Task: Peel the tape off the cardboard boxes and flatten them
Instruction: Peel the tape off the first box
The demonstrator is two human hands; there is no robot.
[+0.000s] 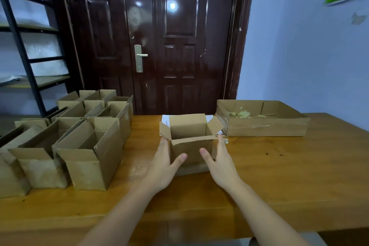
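My left hand point(162, 163) and right hand point(220, 161) are bare: no gloves, no rings, no watch or band at either wrist. Both forearms show uncovered the whole way down to the bottom edge of the picture, with no sleeve or cuff reaching into view. My fingernails are short and plain, without polish, the thumbnails the clearest of them. My fingers are slim and my forearms slender and smooth. Nothing else of me shows, neither shoulders, chest nor legs.
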